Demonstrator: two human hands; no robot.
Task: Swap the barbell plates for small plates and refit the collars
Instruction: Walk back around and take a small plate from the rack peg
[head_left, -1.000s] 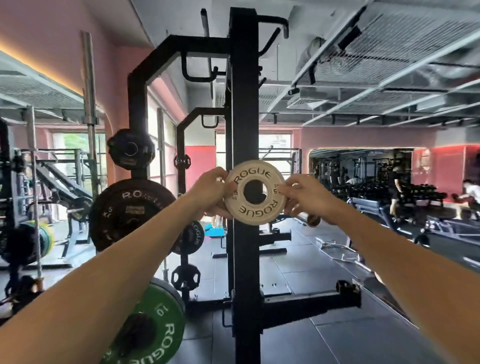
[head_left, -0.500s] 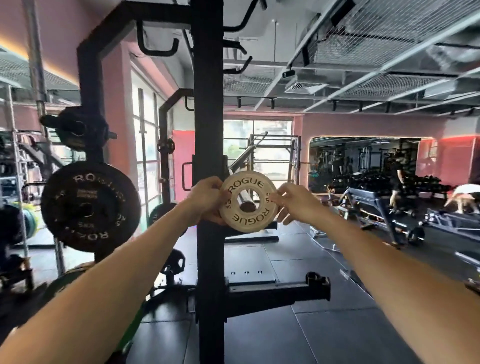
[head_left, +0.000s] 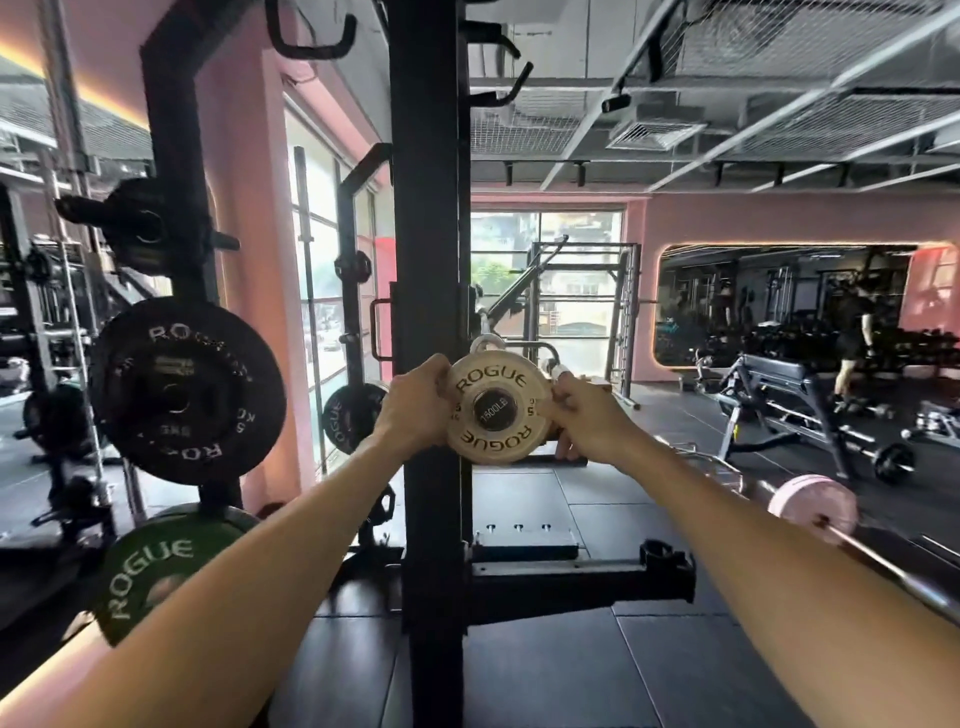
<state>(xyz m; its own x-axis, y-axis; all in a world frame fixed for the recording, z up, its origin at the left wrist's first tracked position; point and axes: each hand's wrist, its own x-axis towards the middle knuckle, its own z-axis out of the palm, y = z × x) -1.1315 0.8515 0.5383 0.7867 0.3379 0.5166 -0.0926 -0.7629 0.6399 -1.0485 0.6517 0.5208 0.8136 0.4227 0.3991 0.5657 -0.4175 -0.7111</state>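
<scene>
A small tan plate (head_left: 497, 382) marked ROGUE is held upright just right of the black rack upright (head_left: 431, 208). The barbell sleeve end (head_left: 492, 410), a dark cap reading 1500LB, fills the plate's centre hole. My left hand (head_left: 415, 402) grips the plate's left rim. On the right rim, my right hand (head_left: 582, 415) pinches it with fingers and thumb. The rest of the barbell runs away behind the plate and is mostly hidden. No collar shows in view.
Black plates (head_left: 187, 389) and a green plate (head_left: 156, 566) hang on storage pegs at left. A rack safety arm (head_left: 576, 582) juts out low. A pink-plated barbell (head_left: 813, 506) lies at right. A bench (head_left: 779, 384) and a person (head_left: 857, 332) are at the far right.
Both hands carried the plate right of the upright and lower. Its centre hole, see-through before, now has the barbell sleeve end in it.
</scene>
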